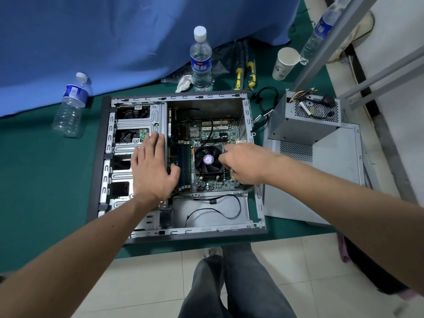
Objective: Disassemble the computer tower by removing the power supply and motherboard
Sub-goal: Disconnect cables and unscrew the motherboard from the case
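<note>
**Motherboard still in the case, power supply already out**

The motherboard (206, 154) is lying inside the opened computer tower (176, 164), directly beneath both hands. The left hand (152, 166) is resting flat on the drive cage (137, 134), fingers straight and released, its thumb reaching toward the memory slots. The right hand (243, 162) is curling down at the board's edge beside the CPU fan (208, 159); whether it is grasping anything I cannot tell, since its fingertips are hidden. The power supply (305, 118) is sitting outside the tower, beyond the right hand, on the detached side panel (321, 180).

Judging from this, the board is the remaining part. Things could be going wrong in several ways: a black cable (213, 200) is trailing just below the board, nearer the person than either hand, and could be snagging if the board is lifted. A forgotten screw would be making the board flex. The sharp chassis edges by the right wrist could be scraping skin.
</note>
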The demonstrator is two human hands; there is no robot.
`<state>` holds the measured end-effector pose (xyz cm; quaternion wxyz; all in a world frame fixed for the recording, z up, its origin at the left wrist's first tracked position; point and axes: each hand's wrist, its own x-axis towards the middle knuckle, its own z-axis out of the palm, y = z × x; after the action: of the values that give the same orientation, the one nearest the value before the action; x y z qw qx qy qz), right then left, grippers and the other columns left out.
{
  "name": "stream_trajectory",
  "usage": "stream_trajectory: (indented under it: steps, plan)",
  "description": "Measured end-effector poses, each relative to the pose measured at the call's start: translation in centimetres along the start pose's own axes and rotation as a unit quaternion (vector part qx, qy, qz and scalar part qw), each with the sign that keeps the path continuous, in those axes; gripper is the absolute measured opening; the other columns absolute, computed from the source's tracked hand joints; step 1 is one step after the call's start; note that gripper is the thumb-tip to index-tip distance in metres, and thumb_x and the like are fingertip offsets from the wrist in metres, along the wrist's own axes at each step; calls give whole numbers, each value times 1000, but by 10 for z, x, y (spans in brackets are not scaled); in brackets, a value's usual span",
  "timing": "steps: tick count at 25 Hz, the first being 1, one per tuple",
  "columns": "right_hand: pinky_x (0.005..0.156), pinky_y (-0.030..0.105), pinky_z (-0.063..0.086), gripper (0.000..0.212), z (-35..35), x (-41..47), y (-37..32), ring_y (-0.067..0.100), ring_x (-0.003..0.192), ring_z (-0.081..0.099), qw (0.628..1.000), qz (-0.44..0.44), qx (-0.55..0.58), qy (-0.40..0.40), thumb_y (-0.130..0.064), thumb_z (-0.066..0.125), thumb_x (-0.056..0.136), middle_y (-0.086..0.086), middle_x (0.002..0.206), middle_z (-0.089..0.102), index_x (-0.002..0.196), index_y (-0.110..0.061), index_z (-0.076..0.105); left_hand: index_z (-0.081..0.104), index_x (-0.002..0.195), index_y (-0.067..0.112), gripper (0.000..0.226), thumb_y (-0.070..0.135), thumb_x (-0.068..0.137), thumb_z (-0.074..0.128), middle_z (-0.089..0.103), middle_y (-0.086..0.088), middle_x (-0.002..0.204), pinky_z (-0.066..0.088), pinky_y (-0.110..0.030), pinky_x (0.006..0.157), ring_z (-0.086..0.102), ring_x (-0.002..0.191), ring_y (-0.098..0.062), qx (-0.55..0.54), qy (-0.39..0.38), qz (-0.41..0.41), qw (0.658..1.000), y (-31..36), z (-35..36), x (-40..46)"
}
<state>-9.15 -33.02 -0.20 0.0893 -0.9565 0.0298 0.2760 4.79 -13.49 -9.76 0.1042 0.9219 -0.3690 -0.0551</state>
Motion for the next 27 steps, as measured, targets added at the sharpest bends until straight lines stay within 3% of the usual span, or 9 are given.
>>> stream_trajectory:
  steps: [6, 11, 14, 17, 20, 22, 24, 27]
  plan:
    - [69, 31, 43, 9, -7, -11, 17, 21, 86, 55, 997, 27, 55, 39, -18, 60, 90, 2, 97, 51, 98, -14, 61, 30, 151, 10, 81, 46, 79, 37, 24, -9, 160, 14, -48, 119, 18, 147, -26, -9, 6, 1, 1000, -1, 1, 0]
    - [72, 30, 42, 5, -10, -31, 31, 17, 90, 55, 971, 95, 198, 100, -26, 66, 87, -3, 98, 57, 91, -23, 64, 26, 152, 11, 83, 49, 79, 38, 20, -8, 161, 12, -47, 120, 14, 148, -24, -8, -15, -4, 1000, 2, -3, 0]
    - [66, 28, 41, 5, -6, -47, 40, 12, 85, 60, 929, 148, 306, 148, -30, 69, 86, -8, 100, 64, 84, -26, 67, 24, 154, 10, 84, 45, 82, 51, 16, -8, 161, 8, -43, 122, 11, 149, -25, -40, -43, -8, 998, 4, -13, 0]
    - [61, 29, 46, 6, -1, -63, 50, 15, 71, 62, 861, 198, 426, 196, -31, 72, 83, -10, 89, 67, 79, -28, 70, 28, 152, 17, 82, 33, 83, 69, 17, -5, 158, 15, -36, 119, 20, 145, -25, -128, -33, 40, 990, 15, -23, -10]
    - [59, 29, 49, 5, 6, -75, 56, 10, 59, 59, 802, 213, 516, 214, -27, 75, 81, -7, 78, 69, 78, -23, 73, 26, 153, 29, 85, 41, 83, 73, 30, 0, 149, 28, -30, 112, 35, 134, -17, -146, -93, 107, 979, 40, -25, -28]
    - [58, 25, 46, 6, 9, -79, 58, 9, 56, 57, 776, 211, 552, 220, -25, 76, 81, -9, 67, 67, 79, -21, 73, 28, 152, 31, 82, 45, 84, 72, 42, 4, 136, 38, -28, 104, 46, 121, -13, -174, -133, 79, 973, 55, -23, -30]
    - [58, 24, 45, 5, 11, -82, 59, 11, 56, 57, 755, 206, 580, 226, -24, 76, 81, -7, 64, 65, 78, -21, 73, 40, 147, 29, 69, 42, 86, 71, 51, 7, 122, 46, -27, 95, 55, 105, -10, -214, -142, 54, 965, 65, -22, -28]
    - [55, 23, 44, 5, 16, -86, 61, 13, 56, 56, 738, 200, 601, 233, -23, 76, 81, -5, 63, 65, 77, -21, 73, 67, 125, 18, 33, 28, 93, 66, 69, 2, 107, 50, -30, 86, 64, 90, -14, -254, -122, 58, 958, 74, -21, -24]
